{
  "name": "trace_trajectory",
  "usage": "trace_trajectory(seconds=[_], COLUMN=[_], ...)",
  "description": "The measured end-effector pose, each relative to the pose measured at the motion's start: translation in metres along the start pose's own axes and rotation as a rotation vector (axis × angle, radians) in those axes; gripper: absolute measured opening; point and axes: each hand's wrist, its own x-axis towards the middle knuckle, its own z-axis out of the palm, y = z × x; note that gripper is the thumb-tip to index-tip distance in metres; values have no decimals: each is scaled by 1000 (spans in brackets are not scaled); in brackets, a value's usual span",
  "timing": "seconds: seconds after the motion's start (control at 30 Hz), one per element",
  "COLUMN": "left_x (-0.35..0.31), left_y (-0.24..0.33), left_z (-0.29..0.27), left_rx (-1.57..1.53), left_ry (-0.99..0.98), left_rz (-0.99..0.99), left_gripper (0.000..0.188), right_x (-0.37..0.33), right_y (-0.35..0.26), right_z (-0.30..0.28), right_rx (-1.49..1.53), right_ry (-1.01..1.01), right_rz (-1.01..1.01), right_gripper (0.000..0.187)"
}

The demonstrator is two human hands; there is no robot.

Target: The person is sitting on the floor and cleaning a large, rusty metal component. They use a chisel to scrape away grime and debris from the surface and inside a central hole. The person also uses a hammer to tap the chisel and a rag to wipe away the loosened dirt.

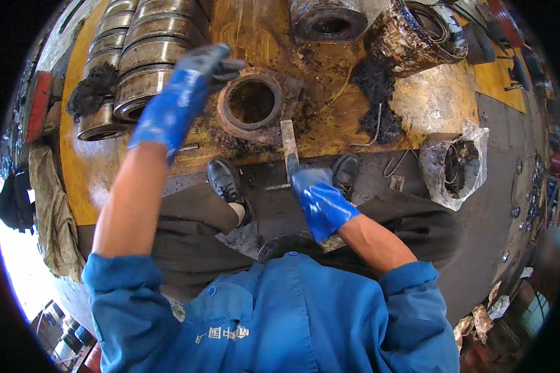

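A thick, dirty metal ring (251, 102) lies before me on the greasy yellow bench, dark grime inside its bore and around it. Over its upper left edge is my left hand (208, 65) in a blue rubber glove, fingers stretched out and holding nothing; whether it touches the ring I cannot tell. My right hand (314, 186), gloved alike, is closed around a flat metal bar (289, 138). The bar points away from me, its far end just below the ring's lower right side. The fingers' grip is partly hidden by the glove's back.
Rows of metal rings (146, 81) stand at the left, a black rag (94, 90) on them. A large cylinder (328, 25) and a grimy bucket (417, 40) are at the back. Dark fibre waste (379, 102), a bent rod (376, 127) and a plastic-lined pail (449, 168) lie right.
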Motion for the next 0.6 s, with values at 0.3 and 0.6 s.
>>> trace_trajectory(seconds=[0.3, 0.6], left_x=[-82, -113], left_y=[37, 17], left_z=[-72, -86], left_rx=[-359, -429], left_ry=[168, 184], left_rz=[7, 11], left_gripper=[52, 57], right_x=[35, 77], right_y=[-18, 11], right_z=[-53, -54], right_rx=[-150, -179], right_ry=[-183, -98], right_rz=[-144, -186], right_gripper=[63, 51])
